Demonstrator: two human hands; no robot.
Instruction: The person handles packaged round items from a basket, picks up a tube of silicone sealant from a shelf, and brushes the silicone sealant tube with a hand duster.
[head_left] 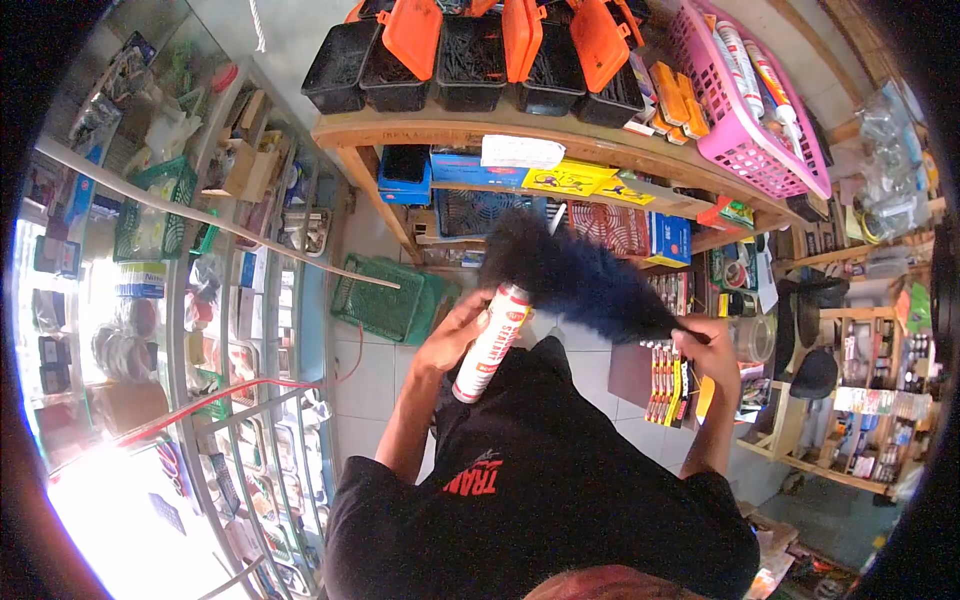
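Note:
In the head view, my left hand (pixel 457 335) is wrapped around a white and red sealant tube (pixel 491 343), tilted in front of my chest. My right hand (pixel 708 350) grips the near end of a dark, fluffy duster (pixel 590 278). The duster stretches leftward, and its far end lies against or just behind the top of the tube; whether they touch I cannot tell. Fingers of my left hand are partly hidden behind the tube.
Ahead stands a wooden shelf (pixel 560 135) with black bins (pixel 470 65) with orange lids and a pink basket (pixel 740 110) of tubes. A green basket (pixel 380 300) sits on the tiled floor. Glass shelving (pixel 190 230) lines the left; crowded shelves (pixel 850 400) stand right.

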